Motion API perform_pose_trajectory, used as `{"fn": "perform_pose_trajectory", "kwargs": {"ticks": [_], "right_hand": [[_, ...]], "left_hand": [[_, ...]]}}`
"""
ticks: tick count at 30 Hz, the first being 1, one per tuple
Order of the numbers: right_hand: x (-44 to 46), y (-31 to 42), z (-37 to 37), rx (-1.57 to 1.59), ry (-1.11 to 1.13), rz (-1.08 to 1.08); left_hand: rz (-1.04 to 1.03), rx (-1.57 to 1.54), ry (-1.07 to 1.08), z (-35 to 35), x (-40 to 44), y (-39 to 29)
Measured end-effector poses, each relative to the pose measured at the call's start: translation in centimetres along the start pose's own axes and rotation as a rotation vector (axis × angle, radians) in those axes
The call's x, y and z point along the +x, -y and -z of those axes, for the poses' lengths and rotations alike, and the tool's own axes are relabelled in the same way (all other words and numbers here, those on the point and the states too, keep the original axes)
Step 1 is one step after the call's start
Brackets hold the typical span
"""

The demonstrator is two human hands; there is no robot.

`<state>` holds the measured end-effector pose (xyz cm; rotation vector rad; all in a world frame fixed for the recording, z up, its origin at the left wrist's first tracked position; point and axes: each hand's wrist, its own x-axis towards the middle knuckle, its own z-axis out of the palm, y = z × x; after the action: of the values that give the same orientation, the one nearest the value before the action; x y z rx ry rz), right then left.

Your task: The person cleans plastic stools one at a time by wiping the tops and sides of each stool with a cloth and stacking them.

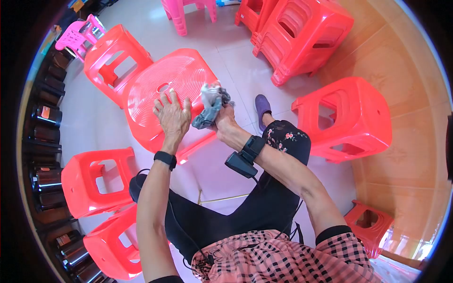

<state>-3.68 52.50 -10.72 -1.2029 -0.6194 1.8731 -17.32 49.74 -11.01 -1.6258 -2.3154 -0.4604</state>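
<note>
A red plastic stool [141, 96] with a ringed seat and a centre slot stands in front of me. My left hand [173, 115] lies on its seat near the slot, fingers spread, holding nothing. At the stool's right edge my right hand [225, 121] grips a crumpled grey and white cloth [211, 106], which hangs over that side of the stool. The cloth hides part of the right fingers. Both wrists wear black bands, and a black box hangs from the right one.
Red stools stand at the left [82, 184], lower left [106, 250], upper left [111, 47] and right [363, 118]. Stacked red stools [306, 37] are at the upper right. A pink stool [177, 14] is at the top. Dark glossy containers [47, 177] line the left side.
</note>
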Motion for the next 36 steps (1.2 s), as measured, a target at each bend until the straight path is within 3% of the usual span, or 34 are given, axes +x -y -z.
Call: {"fn": "perform_pose_trajectory", "kwargs": {"ticks": [3,4,7,9,10,12,13,15,18,23,27,29,30,32,36], "right_hand": [[4.3,-3.1,0.9,-0.026,-0.162,0.181],[4.8,-2.7,2.2,-0.088,-0.038,0.136],[4.8,-1.7,2.0,-0.055,-0.002,0.219],[3.2,-0.1,1.1,-0.059,-0.040,0.207],[3.0,0.1,0.8,-0.073,-0.058,0.242],[4.0,-0.2,0.8,-0.097,-0.068,0.275],[3.8,0.0,0.4,-0.098,-0.066,0.273],[3.5,0.5,0.1,-0.208,-0.169,0.296],[3.6,0.4,-0.7,-0.343,-0.317,0.382],[1.6,-1.2,-0.3,-0.576,-0.381,0.601],[-3.0,-6.0,0.4,-0.614,-0.155,0.745],[-5.4,-9.6,1.5,-0.743,-0.183,0.825],[-6.5,-10.2,1.9,-0.740,-0.185,0.823],[-8.1,-10.3,3.2,-0.706,-0.016,0.567],[-7.8,-7.8,3.9,-0.412,0.025,0.528]], "left_hand": [[-0.036,-0.087,-0.047,0.0,0.9,2.0],[-0.043,-0.177,-0.060,0.8,1.2,3.2],[-0.070,-0.210,-0.148,2.7,1.9,8.8],[0.192,-0.344,-0.176,2.1,2.0,13.2],[0.197,-0.339,-0.184,0.6,2.1,15.4],[0.540,-0.700,0.058,-2.7,2.0,18.5],[0.543,-0.698,0.057,-1.7,1.8,17.3],[0.626,-1.480,0.244,-0.3,0.8,14.0],[0.718,-1.663,0.285,-0.6,0.1,11.8],[0.747,-1.753,0.297,0.5,-3.8,6.6],[0.786,-1.771,0.338,0.8,-5.5,4.5],[0.735,-1.782,0.366,0.9,-6.1,3.7],[0.827,-1.737,0.362,1.8,-6.4,2.8],[0.847,-1.677,0.447,3.5,-7.2,2.5],[0.911,-1.628,0.604,3.7,-8.4,2.7]]}}
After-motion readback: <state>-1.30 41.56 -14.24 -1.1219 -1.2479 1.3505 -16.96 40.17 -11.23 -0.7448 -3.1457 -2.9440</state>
